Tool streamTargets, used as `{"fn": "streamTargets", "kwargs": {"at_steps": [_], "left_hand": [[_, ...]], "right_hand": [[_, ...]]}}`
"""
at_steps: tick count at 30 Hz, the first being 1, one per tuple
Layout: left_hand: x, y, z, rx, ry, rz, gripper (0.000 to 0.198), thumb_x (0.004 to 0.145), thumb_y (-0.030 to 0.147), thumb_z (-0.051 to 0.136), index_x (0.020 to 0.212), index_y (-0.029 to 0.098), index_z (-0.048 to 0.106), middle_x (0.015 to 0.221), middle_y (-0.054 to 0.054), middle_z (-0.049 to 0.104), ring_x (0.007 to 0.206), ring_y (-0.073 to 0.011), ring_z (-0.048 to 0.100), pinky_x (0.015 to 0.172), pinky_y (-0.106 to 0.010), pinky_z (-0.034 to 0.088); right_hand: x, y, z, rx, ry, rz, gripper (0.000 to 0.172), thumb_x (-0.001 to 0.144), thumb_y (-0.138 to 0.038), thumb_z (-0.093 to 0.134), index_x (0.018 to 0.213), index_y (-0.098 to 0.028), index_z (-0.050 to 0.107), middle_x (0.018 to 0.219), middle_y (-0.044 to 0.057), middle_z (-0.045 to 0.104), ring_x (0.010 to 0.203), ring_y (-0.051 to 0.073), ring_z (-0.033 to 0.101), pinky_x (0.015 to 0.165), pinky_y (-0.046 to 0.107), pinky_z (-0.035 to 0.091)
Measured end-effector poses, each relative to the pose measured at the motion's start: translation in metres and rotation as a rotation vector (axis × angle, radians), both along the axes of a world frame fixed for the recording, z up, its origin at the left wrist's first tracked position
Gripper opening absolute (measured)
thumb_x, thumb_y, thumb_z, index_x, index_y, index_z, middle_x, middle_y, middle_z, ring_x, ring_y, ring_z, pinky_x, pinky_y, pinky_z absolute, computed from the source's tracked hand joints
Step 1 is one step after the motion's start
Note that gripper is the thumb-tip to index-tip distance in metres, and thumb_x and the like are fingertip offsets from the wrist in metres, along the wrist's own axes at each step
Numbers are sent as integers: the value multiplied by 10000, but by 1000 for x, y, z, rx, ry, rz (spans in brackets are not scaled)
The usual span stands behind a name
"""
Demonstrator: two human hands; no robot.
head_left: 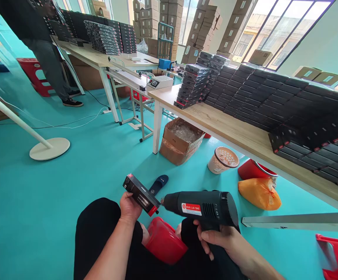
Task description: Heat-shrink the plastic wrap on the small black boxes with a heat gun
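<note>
One black retail box (141, 195) with red ends was held out in the left hand (131, 209), tilted in mid-air just beyond the lap, the thumb lying over its near edge and the other fingers mostly hidden underneath, so can't really tell how they sat. Over in the right hand (220, 239) was a dark heat gun (201, 208) with a red and white HUA LAI SHI label, fingers curled around the handle. Its nozzle pointed left, right beside the box's lower end; couldn't say whether they actually touched. Below that, some red plastic thing (165, 242) sat between the knees, and a dark slipper (159, 184) lay on the turquoise floor (99, 171). Off to the right, loads of black boxes (259, 95) were stacked on a wood-topped table (230, 124), with an open carton (175, 146) of clear plastic, a waste bin (219, 163) and an orange bag (259, 194) on the floor nearby.
</note>
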State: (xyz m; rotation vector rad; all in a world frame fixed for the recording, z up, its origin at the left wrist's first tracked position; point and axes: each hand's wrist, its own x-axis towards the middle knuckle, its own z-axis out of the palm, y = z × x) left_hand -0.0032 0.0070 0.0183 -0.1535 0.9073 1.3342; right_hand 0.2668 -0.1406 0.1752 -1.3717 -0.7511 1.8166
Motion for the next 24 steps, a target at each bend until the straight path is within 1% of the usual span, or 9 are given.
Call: {"fn": "streamTargets", "kwargs": {"at_steps": [3, 5, 6, 9, 11, 14, 17, 21, 24], "left_hand": [[1, 2, -3, 22, -11, 2, 236, 601, 148, 519, 803, 168, 641, 685, -58, 693, 603, -234, 669, 588, -365, 574], [2, 4, -7, -25, -39, 2, 253, 636, 144, 520, 852, 164, 649, 712, -65, 706, 619, -231, 684, 608, -363, 585], [2, 5, -9, -78, -57, -7, 269, 648, 142, 519, 882, 161, 651, 716, -69, 707, 613, -229, 685, 609, -364, 587], [1, 7, -17, -229, -94, -30, 350, 646, 120, 503, 963, 158, 645, 691, -62, 688, 559, -221, 671, 583, -367, 583], [1, 7, -21, -243, -105, -25, 404, 630, 106, 494, 1001, 165, 641, 694, -56, 682, 556, -219, 670, 591, -370, 585], [1, 7, -24, -207, -114, -22, 444, 601, 110, 496, 1020, 160, 636, 727, -66, 691, 596, -230, 685, 633, -390, 594], [1, 6, -23, -186, -95, -55, 446, 570, 127, 499, 995, 165, 630, 742, -72, 690, 616, -243, 688, 637, -400, 593], [2, 4, -18, -223, -17, -96, 400, 505, 149, 496, 888, 181, 606, 697, -69, 657, 597, -264, 669, 599, -414, 580], [2, 2, -14, -186, 14, -107, 343, 475, 162, 491, 806, 189, 574, 648, -69, 630, 564, -269, 643, 554, -411, 560]], "right_hand": [[-7, -1, -1, -2, 8, 8, 337, 743, -350, 764, 987, -127, 693, 743, 32, 648, 580, 138, 557, 520, 262, 447], [-9, -1, -3, -17, 45, 20, 359, 732, -344, 772, 1007, -125, 699, 777, 46, 658, 588, 145, 565, 510, 264, 443], [-9, -1, -5, -7, 55, -9, 363, 732, -345, 775, 1012, -125, 703, 789, 49, 658, 597, 146, 566, 512, 264, 445], [-8, 1, -11, 25, 71, -181, 360, 739, -362, 780, 1004, -127, 715, 780, 40, 640, 603, 134, 553, 518, 253, 449], [-7, 2, -15, 6, 106, -242, 368, 729, -372, 792, 996, -130, 721, 775, 37, 634, 596, 128, 548, 503, 243, 437], [-10, 2, -17, -4, 167, -225, 358, 725, -358, 799, 986, -124, 728, 775, 44, 639, 594, 129, 548, 494, 241, 436], [-12, 1, -17, -6, 194, -191, 322, 746, -339, 783, 968, -111, 733, 769, 49, 643, 605, 129, 552, 508, 241, 453], [-8, 0, -13, -27, 133, -168, 356, 722, -350, 796, 979, -113, 726, 783, 54, 660, 595, 136, 572, 494, 242, 446], [-3, -1, -7, -38, 63, -117, 362, 721, -349, 786, 995, -125, 717, 784, 41, 655, 589, 139, 576, 503, 252, 452]]}}
